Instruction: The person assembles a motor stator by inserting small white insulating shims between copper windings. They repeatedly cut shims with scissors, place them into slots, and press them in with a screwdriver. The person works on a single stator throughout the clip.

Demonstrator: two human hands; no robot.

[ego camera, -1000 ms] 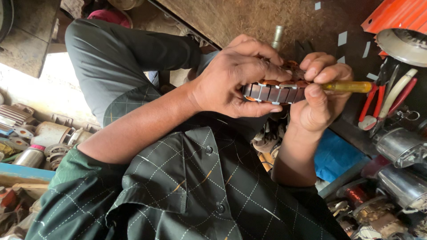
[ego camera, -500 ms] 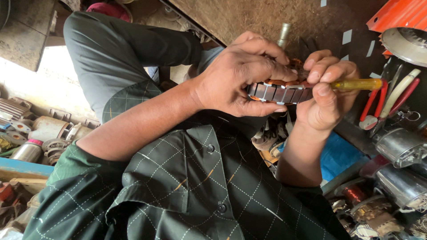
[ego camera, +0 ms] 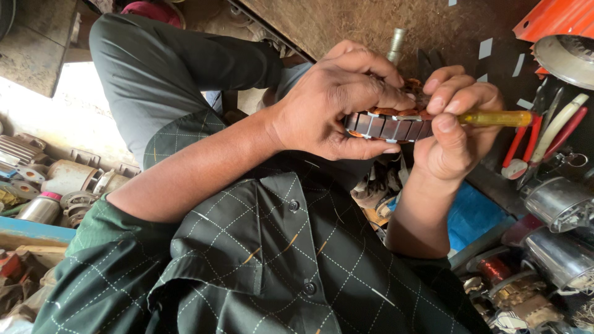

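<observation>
Left hand [ego camera: 328, 105] wraps motor stator [ego camera: 390, 125] from 9 o'clock, fingers curled over top, thumb under laminated edge; right hand [ego camera: 455, 133] closes on yellow-handled screwdriver [ego camera: 495, 118] from 3 o'clock, fingers tight round handle; tool long axis runs 3-to-9, handle out at 3, tip hidden among copper windings; stator held mid-air above lap, both hands touching it; red-handled pliers [ego camera: 526, 145] and metal parts crowd 3 to 5 o'clock; freer room toward 12 o'clock
</observation>
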